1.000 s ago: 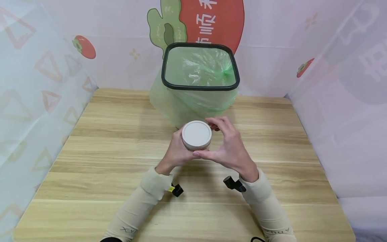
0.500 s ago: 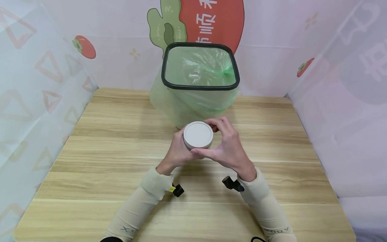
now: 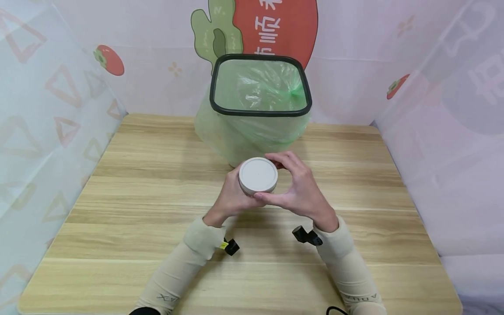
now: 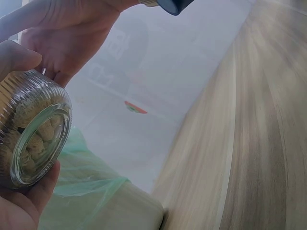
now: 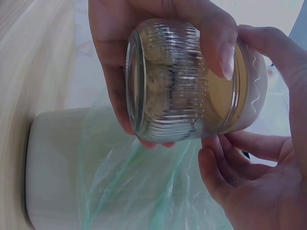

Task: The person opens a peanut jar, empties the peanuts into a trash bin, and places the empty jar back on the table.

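Note:
A ribbed glass jar (image 5: 165,91) with a pale white lid (image 3: 258,175) is held up above the table. Tan, rough-looking lumps (image 4: 37,143) show through its glass base in the left wrist view. My left hand (image 3: 229,196) grips the jar's glass body, its fingers wrapped around it. From the other side my right hand (image 3: 300,188) holds the lid's edge, thumb on the near side and fingers curled on the far side. In the right wrist view the lid sits on the jar's mouth.
Behind the hands stands a pale bin (image 5: 55,167) with a black rim (image 3: 260,113), lined with a translucent green bag (image 3: 252,133). All rests on a wooden table (image 3: 149,197) walled by printed cloth (image 3: 157,87). A black cable (image 3: 335,309) lies at the front edge.
The jar has shifted slightly right. My right thumb and fingers have closed in on the lid's edge. The bin stays where it was.

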Tool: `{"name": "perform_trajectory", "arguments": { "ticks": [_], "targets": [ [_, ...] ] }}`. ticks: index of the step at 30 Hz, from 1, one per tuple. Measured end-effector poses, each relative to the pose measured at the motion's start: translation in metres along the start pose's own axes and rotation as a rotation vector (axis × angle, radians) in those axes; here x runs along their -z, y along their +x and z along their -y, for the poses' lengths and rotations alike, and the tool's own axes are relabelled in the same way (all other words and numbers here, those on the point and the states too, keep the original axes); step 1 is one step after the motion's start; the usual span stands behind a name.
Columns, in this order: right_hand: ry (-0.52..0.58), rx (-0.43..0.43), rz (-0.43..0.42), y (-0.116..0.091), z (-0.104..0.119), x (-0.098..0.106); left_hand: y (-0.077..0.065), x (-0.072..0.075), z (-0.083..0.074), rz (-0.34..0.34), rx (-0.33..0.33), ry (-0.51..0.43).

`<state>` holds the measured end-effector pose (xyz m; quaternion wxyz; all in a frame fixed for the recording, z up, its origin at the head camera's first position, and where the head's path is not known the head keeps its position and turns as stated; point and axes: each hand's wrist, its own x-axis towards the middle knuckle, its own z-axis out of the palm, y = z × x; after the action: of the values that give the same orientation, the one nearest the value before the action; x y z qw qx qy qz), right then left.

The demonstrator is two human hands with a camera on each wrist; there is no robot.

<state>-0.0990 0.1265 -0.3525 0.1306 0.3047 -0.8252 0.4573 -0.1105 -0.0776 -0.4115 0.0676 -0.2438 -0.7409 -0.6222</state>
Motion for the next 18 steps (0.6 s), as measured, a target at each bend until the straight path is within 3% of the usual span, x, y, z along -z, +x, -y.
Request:
{"name": "perform_trajectory", "arguments": {
  "ticks": [18],
  "targets": [
    [0.08,0.004,0.07,-0.001,0.0037,0.008,-0.0001,0.0007,-0.0005,-0.003,0.016,-0.014]
  ]
}}
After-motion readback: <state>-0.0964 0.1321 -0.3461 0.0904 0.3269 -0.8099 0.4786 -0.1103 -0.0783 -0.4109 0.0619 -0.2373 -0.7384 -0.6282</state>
